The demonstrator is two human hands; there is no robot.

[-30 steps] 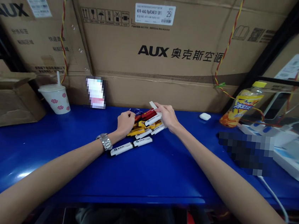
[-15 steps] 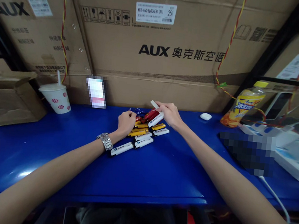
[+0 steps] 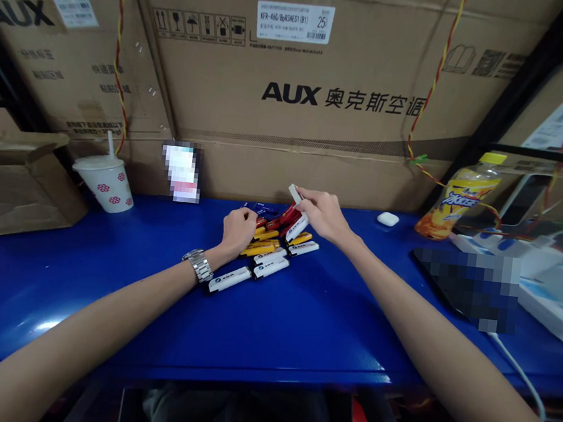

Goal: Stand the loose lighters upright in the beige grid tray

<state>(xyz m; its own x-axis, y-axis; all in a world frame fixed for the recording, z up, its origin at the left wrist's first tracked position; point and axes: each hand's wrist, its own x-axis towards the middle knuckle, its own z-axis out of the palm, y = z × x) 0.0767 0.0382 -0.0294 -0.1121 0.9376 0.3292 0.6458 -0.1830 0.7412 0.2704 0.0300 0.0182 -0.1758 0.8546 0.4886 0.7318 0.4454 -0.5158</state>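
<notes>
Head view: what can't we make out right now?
- Left hand, head view: its own back hides what, if anything, it holds.
- White strip, head view: right hand covers one end.
- Phone screen, head view: pixelation blocks the content.
- Label, head view: fine print too small.
- Paper bag, head view: left side cut off by picture edge.

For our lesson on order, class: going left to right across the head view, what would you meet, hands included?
Brown paper bag, cup with straw, lit screen, metal wristwatch, left hand, red pieces, right hand, small white case, bottle with yellow cap.
</notes>
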